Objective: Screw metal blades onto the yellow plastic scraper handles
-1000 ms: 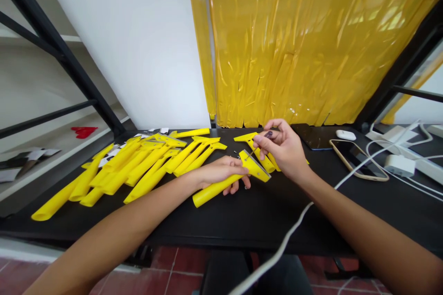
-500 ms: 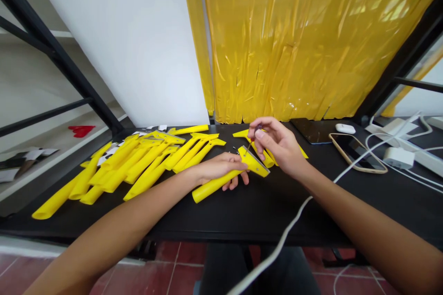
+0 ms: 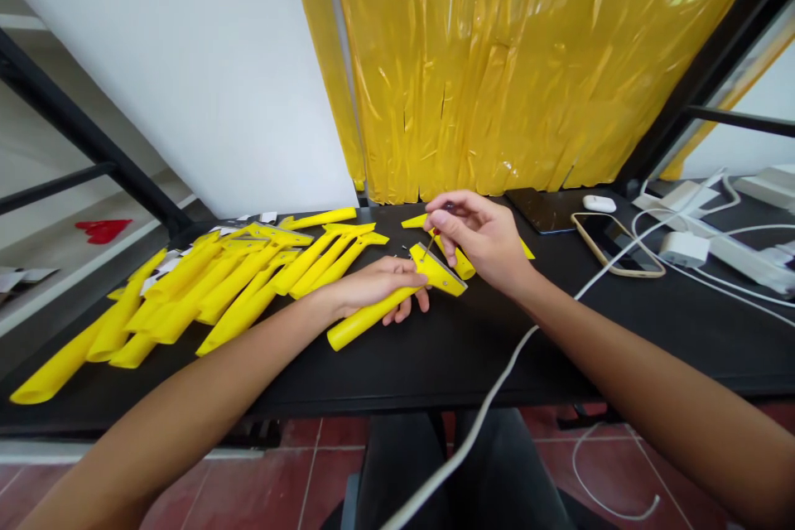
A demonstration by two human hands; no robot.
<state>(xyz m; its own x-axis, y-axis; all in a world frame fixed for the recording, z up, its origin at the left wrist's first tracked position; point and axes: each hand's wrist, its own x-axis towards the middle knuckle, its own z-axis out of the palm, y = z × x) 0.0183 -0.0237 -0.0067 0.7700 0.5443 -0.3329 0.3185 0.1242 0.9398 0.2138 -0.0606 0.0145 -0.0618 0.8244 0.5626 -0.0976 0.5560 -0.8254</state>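
My left hand point(image 3: 386, 288) is closed around a yellow scraper point(image 3: 371, 320) with a hollow handle, its flared head turned to the right. Along the head runs a thin metal blade strip point(image 3: 448, 270). Between the fingers of my right hand point(image 3: 477, 233) is a screwdriver point(image 3: 430, 245), mostly hidden by the fingers; its thin shaft slants down onto a screw spot on the head. Behind my right hand lie more yellow scrapers point(image 3: 464, 265), partly covered. A tiny dark piece, perhaps a screw, lies near the scraper head.
Several yellow scrapers point(image 3: 239, 277) are piled on the black table point(image 3: 497, 364) at left. At right are a dark tablet point(image 3: 542, 209), a phone point(image 3: 618, 244), a white earbud case point(image 3: 599, 204) and a charger point(image 3: 684, 250). A white cable point(image 3: 497, 397) crosses the table in front of me.
The whole view has shifted, so things appear further left and slightly higher. Both hands keep their hold, the screwdriver still on the scraper head.
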